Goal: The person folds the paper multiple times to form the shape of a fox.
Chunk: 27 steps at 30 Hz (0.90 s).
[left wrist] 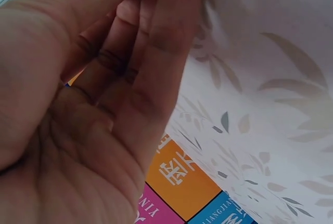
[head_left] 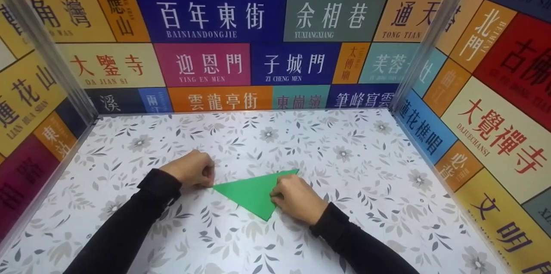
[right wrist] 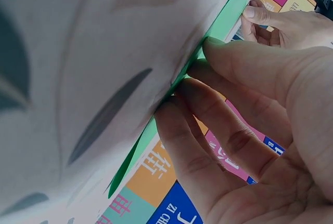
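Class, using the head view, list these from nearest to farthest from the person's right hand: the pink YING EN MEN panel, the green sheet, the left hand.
1. Green sheet: touching the right hand, mostly to its left.
2. Left hand: farther left, at the sheet's left corner.
3. Pink YING EN MEN panel: farthest back, upright beyond both hands.

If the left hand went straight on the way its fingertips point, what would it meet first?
Most likely the green paper: its left corner lies right at the left hand's fingertips, though whether they touch is unclear.
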Each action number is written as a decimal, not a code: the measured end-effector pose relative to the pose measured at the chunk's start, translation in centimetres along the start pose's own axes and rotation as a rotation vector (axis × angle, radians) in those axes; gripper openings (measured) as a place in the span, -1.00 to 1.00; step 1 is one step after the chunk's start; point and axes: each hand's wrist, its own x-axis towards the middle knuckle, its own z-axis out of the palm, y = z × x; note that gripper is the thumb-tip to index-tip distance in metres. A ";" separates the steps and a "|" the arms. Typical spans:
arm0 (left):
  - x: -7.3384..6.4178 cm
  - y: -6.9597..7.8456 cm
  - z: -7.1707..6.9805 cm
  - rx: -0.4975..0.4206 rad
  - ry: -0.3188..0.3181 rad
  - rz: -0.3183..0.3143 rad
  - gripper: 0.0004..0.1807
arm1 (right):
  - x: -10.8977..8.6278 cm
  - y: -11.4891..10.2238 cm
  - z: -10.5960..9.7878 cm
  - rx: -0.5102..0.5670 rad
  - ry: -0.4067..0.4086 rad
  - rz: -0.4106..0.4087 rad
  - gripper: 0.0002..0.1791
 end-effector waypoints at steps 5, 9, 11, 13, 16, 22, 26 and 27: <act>0.1 0.3 -0.1 0.019 -0.009 0.000 -0.88 | 0.1 -0.1 -0.1 0.005 -0.011 0.000 -0.86; 0.1 0.4 0.1 0.019 0.011 -0.001 -0.88 | 0.0 0.0 -0.1 0.013 -0.017 0.005 -0.86; 0.1 0.5 0.2 0.016 0.032 0.003 -0.88 | 0.0 0.0 -0.1 0.017 -0.018 0.005 -0.85; 0.2 0.7 0.4 0.014 0.053 0.016 -0.87 | 0.0 0.0 -0.1 0.021 -0.015 0.006 -0.85; 0.3 1.3 0.6 0.005 0.083 0.034 -0.87 | -0.1 0.0 -0.1 0.021 -0.013 0.009 -0.85; 1.0 3.0 1.4 -0.003 0.123 0.068 -0.88 | 0.0 0.1 0.1 0.005 0.002 0.000 -0.86; 1.6 4.1 2.1 0.009 0.143 0.095 -0.89 | 0.0 0.2 0.2 0.004 0.007 -0.008 -0.87; 1.7 4.4 2.4 0.013 0.149 0.097 -0.89 | 0.0 0.2 0.2 0.005 0.006 -0.006 -0.87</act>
